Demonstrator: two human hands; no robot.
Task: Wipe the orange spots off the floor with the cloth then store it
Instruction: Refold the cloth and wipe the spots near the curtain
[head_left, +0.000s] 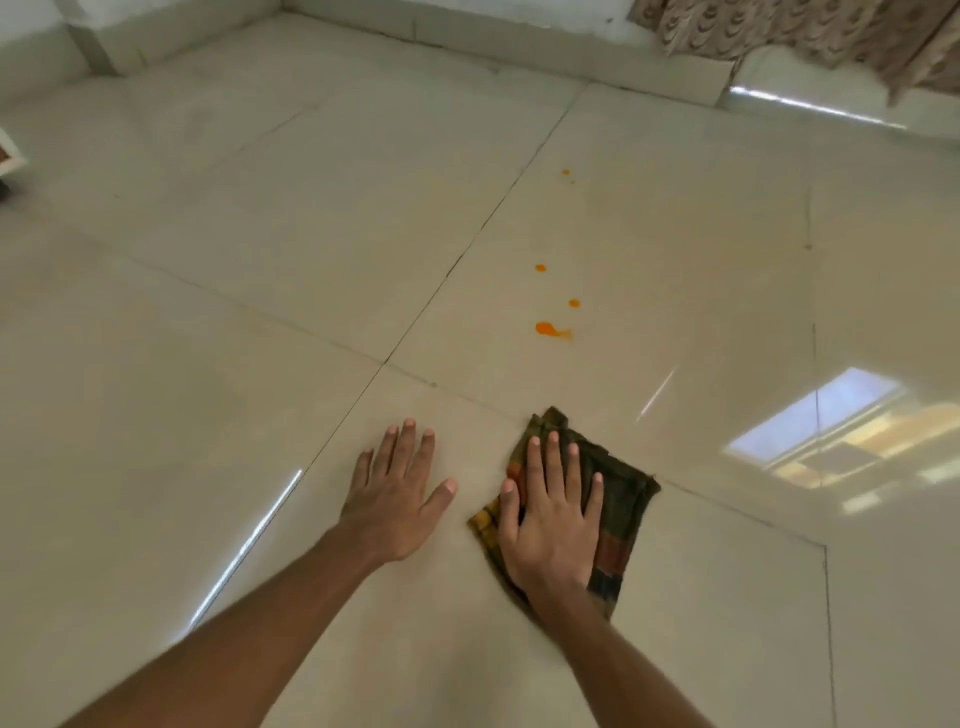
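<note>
A dark checked cloth (621, 499), folded into a rough square, lies flat on the glossy beige tiled floor (260, 312). My right hand (553, 514) presses on top of it, palm down, fingers spread. My left hand (397, 493) rests flat on the bare tile just left of the cloth, fingers apart, holding nothing. Several orange spots mark the floor beyond the cloth: the largest spot (548, 329) is nearest, two small spots (574, 303) (540, 268) sit a little farther, and a faint far spot (565, 172) lies well beyond.
A white skirting and wall (467, 36) run along the far side. A patterned curtain (831, 36) hangs at the top right. The edge of a small object (10, 156) shows at the far left. Window light reflects on the tiles at the right.
</note>
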